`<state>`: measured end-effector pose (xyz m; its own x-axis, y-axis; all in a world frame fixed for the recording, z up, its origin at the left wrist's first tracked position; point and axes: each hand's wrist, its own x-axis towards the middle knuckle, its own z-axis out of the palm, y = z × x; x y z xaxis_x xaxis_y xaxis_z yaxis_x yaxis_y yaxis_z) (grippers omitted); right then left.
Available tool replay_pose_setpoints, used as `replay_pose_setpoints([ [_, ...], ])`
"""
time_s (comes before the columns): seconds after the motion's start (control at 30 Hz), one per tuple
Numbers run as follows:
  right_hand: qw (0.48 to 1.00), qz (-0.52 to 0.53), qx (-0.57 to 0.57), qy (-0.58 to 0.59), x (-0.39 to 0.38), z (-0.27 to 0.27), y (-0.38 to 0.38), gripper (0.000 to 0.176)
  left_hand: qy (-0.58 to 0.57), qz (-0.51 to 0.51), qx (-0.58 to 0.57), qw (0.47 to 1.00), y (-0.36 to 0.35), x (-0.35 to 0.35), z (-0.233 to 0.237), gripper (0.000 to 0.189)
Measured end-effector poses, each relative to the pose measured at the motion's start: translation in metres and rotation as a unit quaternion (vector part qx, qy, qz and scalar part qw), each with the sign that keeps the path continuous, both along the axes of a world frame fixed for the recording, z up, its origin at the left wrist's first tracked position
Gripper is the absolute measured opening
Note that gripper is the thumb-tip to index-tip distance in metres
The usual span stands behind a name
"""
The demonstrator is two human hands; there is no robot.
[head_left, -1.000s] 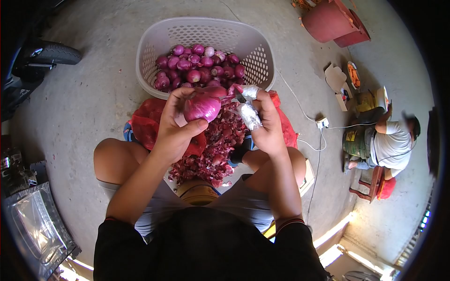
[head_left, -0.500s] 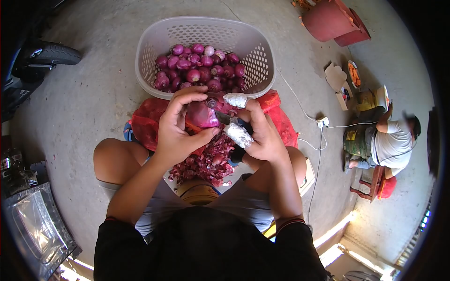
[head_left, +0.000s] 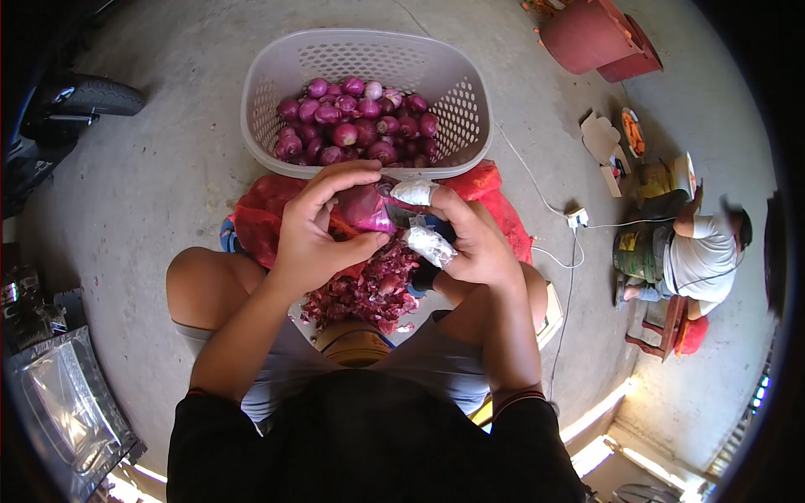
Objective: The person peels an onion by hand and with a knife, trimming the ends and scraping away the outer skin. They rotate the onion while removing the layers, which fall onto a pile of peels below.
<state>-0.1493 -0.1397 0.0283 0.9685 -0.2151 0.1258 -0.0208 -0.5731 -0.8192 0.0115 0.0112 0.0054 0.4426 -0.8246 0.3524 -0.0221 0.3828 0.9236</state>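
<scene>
My left hand (head_left: pixel 314 230) is closed around a red onion (head_left: pixel 366 210), fingers above and thumb below. My right hand (head_left: pixel 470 230) grips a small knife (head_left: pixel 404 216), of which only part of the dark blade shows; its handle is hidden in the palm. Silvery wrapping covers the right thumb and index finger, and the index finger presses near the onion's end. Below lies a heap of onion skins (head_left: pixel 369 293) between my legs. Just beyond my hands stands a grey perforated basket (head_left: pixel 478 126) with several red onions (head_left: pixel 365 130) in it.
Red mesh sacks (head_left: pixel 260 218) lie on both sides under the basket. A power strip (head_left: pixel 577 219) with cables is on the floor at right. Farther right sits another person (head_left: pixel 703 260) near red tubs (head_left: pixel 591 38). A motorcycle wheel (head_left: pixel 105 95) is at left.
My right index finger and thumb have shifted slightly, with the index finger moving left over the onion's end. The onion has turned a little in my left hand.
</scene>
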Motion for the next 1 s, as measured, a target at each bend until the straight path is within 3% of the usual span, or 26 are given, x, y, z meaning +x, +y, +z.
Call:
replay_pose_setpoints([
  [0.13,0.999,0.014,-0.006,-0.031,0.0,-0.004,-0.004,0.057,0.047,-0.058,0.022,0.997,0.003,0.004,0.001,0.06],
  [0.43,0.999,0.007,-0.015,-0.044,0.005,0.0,0.001,0.054,0.037,-0.065,0.009,0.997,0.002,0.007,-0.001,0.059],
  [0.67,0.98,-0.067,0.107,-0.152,0.013,-0.011,0.008,0.051,0.068,-0.057,-0.026,0.996,0.001,0.004,0.006,0.059],
  [0.77,0.98,-0.014,0.149,-0.129,0.005,-0.015,0.003,0.051,0.061,-0.044,-0.025,0.997,0.002,0.006,0.006,0.059],
  [0.8,0.983,-0.026,0.177,-0.037,0.003,0.001,0.008,0.051,0.055,-0.038,-0.023,0.998,0.002,0.007,0.005,0.059],
  [0.9,0.994,-0.028,0.088,-0.064,0.006,-0.002,0.011,0.053,0.03,-0.032,-0.019,0.999,0.002,0.009,0.004,0.058],
  [1.0,0.995,-0.024,0.083,-0.044,0.006,-0.001,0.008,0.055,0.004,-0.036,-0.015,0.999,0.003,0.009,0.005,0.058],
])
